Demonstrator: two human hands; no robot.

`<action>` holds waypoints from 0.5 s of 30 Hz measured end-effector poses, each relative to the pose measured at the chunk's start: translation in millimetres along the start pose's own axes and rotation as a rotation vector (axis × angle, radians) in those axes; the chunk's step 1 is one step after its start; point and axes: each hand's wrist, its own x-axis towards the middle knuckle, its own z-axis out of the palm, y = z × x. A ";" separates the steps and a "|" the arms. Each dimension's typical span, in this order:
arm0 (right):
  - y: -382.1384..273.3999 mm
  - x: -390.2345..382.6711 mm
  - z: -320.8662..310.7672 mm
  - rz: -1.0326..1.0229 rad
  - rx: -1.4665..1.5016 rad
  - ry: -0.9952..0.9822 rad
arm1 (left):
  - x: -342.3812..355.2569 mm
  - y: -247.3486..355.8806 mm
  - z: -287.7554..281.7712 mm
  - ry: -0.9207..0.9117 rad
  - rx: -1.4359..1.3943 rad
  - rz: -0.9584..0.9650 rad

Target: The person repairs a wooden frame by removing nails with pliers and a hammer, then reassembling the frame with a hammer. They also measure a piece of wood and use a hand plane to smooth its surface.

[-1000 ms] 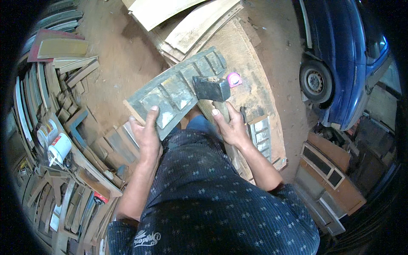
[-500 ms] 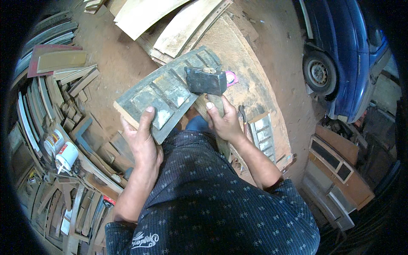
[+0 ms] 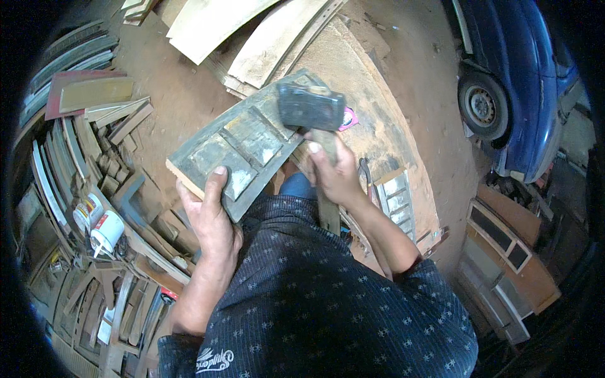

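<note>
My left hand grips the near left end of a worn grey wooden panel, thumb on top and fingers beneath. The panel is tilted and has raised rectangles divided by dark strips. My right hand is closed round the wooden handle of a mallet, just below its head. The blocky black mallet head, slightly smeared by motion, overlaps the panel's far right end; I cannot tell whether they touch. Just right of the head, a small pink object is partly hidden.
A dusty wooden worktop carries pincers and a smaller panelled piece beside my right forearm. Pale boards are stacked at its far end. Wood offcuts and white buckets crowd the left; a blue car stands right.
The mallet head has moved slightly up and right over the panel, with my right hand following. My left hand keeps its hold. The whole view has shifted a little.
</note>
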 end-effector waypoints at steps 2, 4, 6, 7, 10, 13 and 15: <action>-9.3 -11.4 -11.5 -0.002 -0.039 0.047 | 1.5 -2.4 -2.6 0.007 -0.007 -0.005; -4.6 -18.5 -17.4 0.009 -0.082 0.025 | 3.7 -6.4 -4.8 0.013 -0.017 -0.002; -5.4 -23.7 -24.4 0.063 -0.133 0.014 | 5.1 -4.8 -5.9 -0.015 -0.046 -0.010; 1.6 -26.9 -25.5 0.046 -0.199 0.092 | 6.9 -5.0 -11.2 -0.023 -0.038 -0.015; 29.2 -26.0 -50.6 -0.009 -0.430 0.346 | 15.6 -6.1 -20.6 -0.073 -0.036 -0.046; 65.9 -13.4 -99.8 -0.203 -0.710 0.576 | 15.1 -12.7 -30.5 -0.075 0.037 -0.040; 81.8 -1.2 -138.2 0.072 -0.899 0.578 | 17.8 -22.8 -40.3 -0.083 0.080 -0.025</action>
